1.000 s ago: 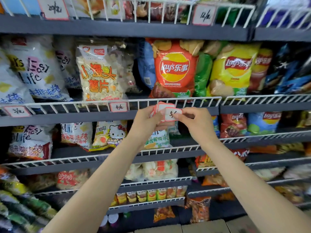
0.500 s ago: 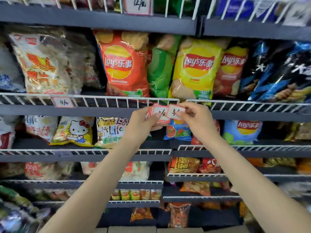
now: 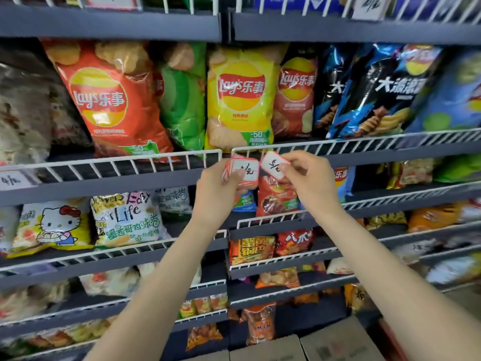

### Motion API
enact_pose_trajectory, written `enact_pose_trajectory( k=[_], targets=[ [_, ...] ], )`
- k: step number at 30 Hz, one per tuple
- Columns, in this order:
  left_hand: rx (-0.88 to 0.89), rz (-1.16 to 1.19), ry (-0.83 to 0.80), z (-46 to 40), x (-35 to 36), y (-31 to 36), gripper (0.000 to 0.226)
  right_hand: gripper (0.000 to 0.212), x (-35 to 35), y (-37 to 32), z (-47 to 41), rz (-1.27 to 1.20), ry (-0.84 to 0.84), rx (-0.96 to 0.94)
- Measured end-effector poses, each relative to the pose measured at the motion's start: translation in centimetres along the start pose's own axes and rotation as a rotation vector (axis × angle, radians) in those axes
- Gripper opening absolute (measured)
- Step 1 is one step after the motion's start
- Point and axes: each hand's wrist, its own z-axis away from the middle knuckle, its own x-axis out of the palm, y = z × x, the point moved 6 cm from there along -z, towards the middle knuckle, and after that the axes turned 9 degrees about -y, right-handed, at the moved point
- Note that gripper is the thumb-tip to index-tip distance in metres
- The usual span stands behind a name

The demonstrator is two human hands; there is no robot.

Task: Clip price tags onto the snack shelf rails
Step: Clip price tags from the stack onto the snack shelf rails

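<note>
One tag is now drawn clear of the stack, pinched by right-hand fingers; the stack is gripped by the left hand. Just above the fingertips, the rail is ready for clipping.

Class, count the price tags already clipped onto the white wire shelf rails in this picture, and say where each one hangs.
3: one price tag on the middle rail at far left, one on the top rail at upper left, one on the top rail at upper right. Others may lie outside the frame.
</note>
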Motion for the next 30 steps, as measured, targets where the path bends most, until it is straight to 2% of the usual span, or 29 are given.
enact_pose_trajectory(
  k=[2, 5, 7, 9, 12, 18, 23, 30],
  targets=[
    [0.014, -0.024, -0.038, -0.2, 2.7, 0.7, 0.008, 0.012, -2.4, 1.4, 0.4, -0.035, 0.033, 0.013],
    [0.03, -0.075, -0.047, -1.3, 6.9, 1.4, 0.025, 0.013, -6.2, 4.0, 0.6, -0.074, 0.076, 0.04],
    [0.03, -0.066, -0.056, -2.3, 10.4, 2.1, 0.011, 0.013, -9.0, 5.9, 0.4, -0.07, 0.092, 0.036],
    [0.064, -0.042, -0.054, -3.5, 14.1, 2.8, 0.011, 0.013, -12.1, 8.2, 0.1, -0.042, 0.108, 0.02],
    [0.106, -0.148, -0.01, -5.6, 19.8, 3.7, 0.014, 0.015, -16.9, 12.2, -0.7, -0.003, 0.12, 0.01],
    [0.074, -0.135, 0.052, -9.3, 30.6, 4.7, 0.015, 0.012, -25.6, 18.6, -2.7, 0.112, 0.064, -0.049],
    [0.028, -0.197, 0.115, -10.9, 34.6, 5.3, 0.017, 0.011, -29.5, 20.7, -5.1, 0.153, 0.059, -0.116],
    [0.003, -0.241, 0.188, -11.1, 36.2, 5.8, 0.016, 0.014, -29.5, 20.9, -7.5, 0.206, -0.044, -0.236]
  ],
)
